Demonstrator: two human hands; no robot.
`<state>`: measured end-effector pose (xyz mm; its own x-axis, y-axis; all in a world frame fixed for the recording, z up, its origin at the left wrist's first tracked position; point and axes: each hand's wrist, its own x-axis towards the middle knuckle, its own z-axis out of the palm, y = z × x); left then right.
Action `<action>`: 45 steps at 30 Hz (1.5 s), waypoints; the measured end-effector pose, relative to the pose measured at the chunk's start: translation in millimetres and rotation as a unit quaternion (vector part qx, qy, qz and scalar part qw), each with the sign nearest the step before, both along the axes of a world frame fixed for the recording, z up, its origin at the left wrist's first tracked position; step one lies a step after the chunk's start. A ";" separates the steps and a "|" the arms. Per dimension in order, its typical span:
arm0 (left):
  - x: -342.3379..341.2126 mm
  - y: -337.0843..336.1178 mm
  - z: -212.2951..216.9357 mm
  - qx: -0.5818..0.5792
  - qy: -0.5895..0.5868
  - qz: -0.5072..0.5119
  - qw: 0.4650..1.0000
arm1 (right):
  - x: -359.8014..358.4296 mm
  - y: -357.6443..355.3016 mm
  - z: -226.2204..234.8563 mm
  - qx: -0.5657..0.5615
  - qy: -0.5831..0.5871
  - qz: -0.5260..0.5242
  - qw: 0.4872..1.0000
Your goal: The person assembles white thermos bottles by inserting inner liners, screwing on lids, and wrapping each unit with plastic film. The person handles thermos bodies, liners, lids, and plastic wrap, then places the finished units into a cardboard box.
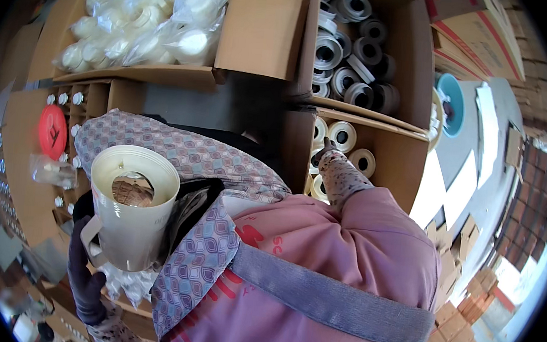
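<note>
Item 1: your left hand (85, 272), in a dark purple glove, one in view at the lower left. Its fingers are curled closed around the handle side of one cream-white plastic jug-shaped cup (130, 214), which it holds up in front of your chest, mouth tilted toward the camera; the wall is smooth and slightly glossy, the rim round, and a ring shape shows inside.

Item 2: your right hand (326, 156), one, in a speckled knit glove, reaches into the brown cardboard box of pale tape rolls (352, 148) at centre right. It touches the rolls there; how far it is open you cannot tell, since the fingers are hidden among them. About six rolls show, cream with dark cores.

Item 3: one crumpled clear plastic bag (128, 282) just beneath the cup, near your left hand.

Item 4: your pink smock (345, 241) with one grey strap and a patterned lilac scarf (204, 159).

Item 5: one cardboard box of grey-black rings (354, 49) above the tape box, roughly a dozen, matte.

Item 6: one open cardboard box of white parts in clear bags (150, 20), upper left, too many to count.

Item 7: one flat red round disc (52, 131), far left.
</note>
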<state>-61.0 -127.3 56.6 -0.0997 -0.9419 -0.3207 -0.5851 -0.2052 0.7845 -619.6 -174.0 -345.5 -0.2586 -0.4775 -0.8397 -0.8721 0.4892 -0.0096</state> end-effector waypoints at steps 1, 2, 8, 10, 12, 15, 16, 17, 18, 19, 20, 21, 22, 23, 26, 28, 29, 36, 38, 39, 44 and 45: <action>-3.1 -2.5 1.5 0.005 -0.031 -0.014 0.999 | 4.5 0.2 -9.3 0.015 0.000 0.027 1.000; -8.9 -5.4 5.5 0.026 -0.057 -0.007 0.998 | 8.1 0.7 -19.4 0.032 0.000 0.056 0.998; -44.1 -21.4 12.8 0.098 -0.097 0.026 0.990 | 3.9 12.2 -48.6 0.096 -0.005 0.160 0.982; -50.8 -26.7 11.9 0.087 -0.105 0.002 0.991 | -2.8 5.7 -45.9 0.113 -0.014 0.178 0.978; -53.6 -26.4 13.8 0.079 -0.115 -0.014 0.990 | -12.8 -10.2 -34.7 0.140 -0.040 0.191 0.971; -53.1 -29.8 11.6 0.040 -0.067 -0.017 0.997 | -43.8 -52.5 25.3 0.227 -0.105 0.174 0.952; -50.0 -28.6 12.6 -0.008 -0.101 -0.034 0.994 | -53.4 -73.2 63.9 0.263 -0.139 0.150 0.943; -45.0 -29.0 12.0 -0.056 -0.132 -0.051 0.988 | -61.3 -93.7 109.7 0.290 -0.183 0.109 0.933; -41.1 -32.8 10.5 -0.108 -0.162 -0.070 0.978 | -63.9 -107.6 153.2 0.303 -0.236 0.059 0.922; -42.6 -37.9 15.3 -0.142 -0.157 -0.069 0.975 | -64.3 -119.0 192.8 0.288 -0.316 0.010 0.904; -49.9 -47.9 23.3 -0.180 -0.152 -0.069 0.969 | -58.6 -125.3 222.5 0.240 -0.419 -0.008 0.875; -58.2 -53.0 28.4 -0.218 -0.150 -0.064 0.962 | -43.2 -125.6 247.2 0.221 -0.523 -0.062 0.821; -68.7 -55.5 29.5 -0.265 -0.138 -0.049 0.953 | -9.3 -126.4 286.4 0.124 -0.529 -0.048 0.838; -72.0 -60.3 27.9 -0.271 -0.105 -0.086 0.953 | 26.1 -122.9 316.3 -0.012 -0.581 -0.081 0.810; -91.3 -83.0 33.4 -0.217 -0.139 -0.160 0.953 | 131.1 -121.1 350.7 -0.510 -0.525 -0.012 0.682; -120.0 -106.5 39.6 -0.088 -0.055 -0.062 0.993 | 195.9 -121.3 352.0 -0.607 -0.586 -0.022 0.536; -126.1 -113.0 26.8 -0.023 0.107 0.029 0.994 | 212.0 -119.3 356.3 -0.637 -0.565 0.085 0.517; -45.1 -79.2 -63.0 -0.169 0.419 0.159 0.878 | 318.7 -134.4 393.6 -0.560 -0.566 0.382 0.470; -35.2 -71.2 -41.7 -0.231 0.297 0.163 0.912 | 338.7 -145.4 407.1 -0.492 -0.563 0.447 0.491; -33.9 -73.5 -29.5 -0.358 0.133 0.081 0.921 | 345.1 -154.9 405.4 -0.464 -0.614 0.413 0.487; -8.9 -90.7 -4.2 -0.496 -0.026 0.053 0.866 | 382.3 -179.1 385.7 -0.420 -0.707 0.366 0.435; -6.3 -85.8 -13.3 -0.426 0.165 0.182 0.871 | 390.4 -170.4 394.9 -0.333 -0.744 0.336 0.472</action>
<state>-67.3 -213.0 43.3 0.3011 -0.8129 0.4985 -0.3158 0.4083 0.8565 -229.1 -344.4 49.4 0.7784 -0.3183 0.5411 0.3870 -0.4354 -0.8128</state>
